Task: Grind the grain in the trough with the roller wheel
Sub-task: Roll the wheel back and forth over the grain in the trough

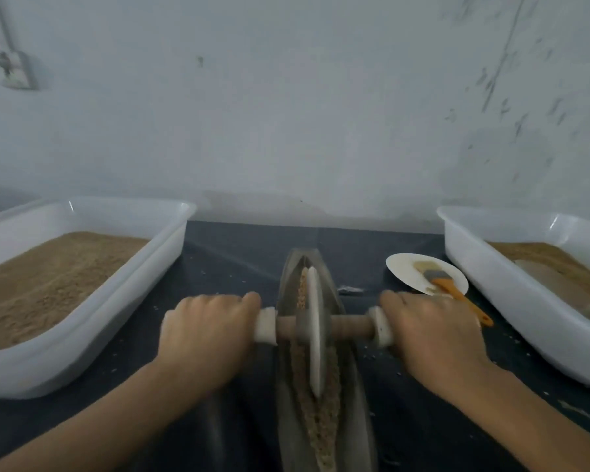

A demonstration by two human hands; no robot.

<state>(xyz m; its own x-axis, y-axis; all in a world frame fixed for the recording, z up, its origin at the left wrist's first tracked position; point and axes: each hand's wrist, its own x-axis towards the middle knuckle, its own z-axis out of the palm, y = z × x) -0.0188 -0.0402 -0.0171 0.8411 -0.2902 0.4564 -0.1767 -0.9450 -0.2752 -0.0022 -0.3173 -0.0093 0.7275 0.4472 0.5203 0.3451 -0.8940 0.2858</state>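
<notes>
A long boat-shaped metal trough [346,386] lies lengthwise on the dark table in front of me, with brown grain [315,413] along its groove. A thin roller wheel [313,332] stands upright in the groove on a wooden axle [349,327]. My left hand [206,338] grips the axle's left handle, and my right hand [435,335] grips the right handle. White collars show next to both hands; the handle ends are hidden under my fingers.
A white tub [92,301] holding brown meal sits at the left, and another white tub [511,294] with similar meal at the right. A paper plate [407,270] with an orange-handled brush [457,291] lies behind my right hand. A pale wall rises close behind.
</notes>
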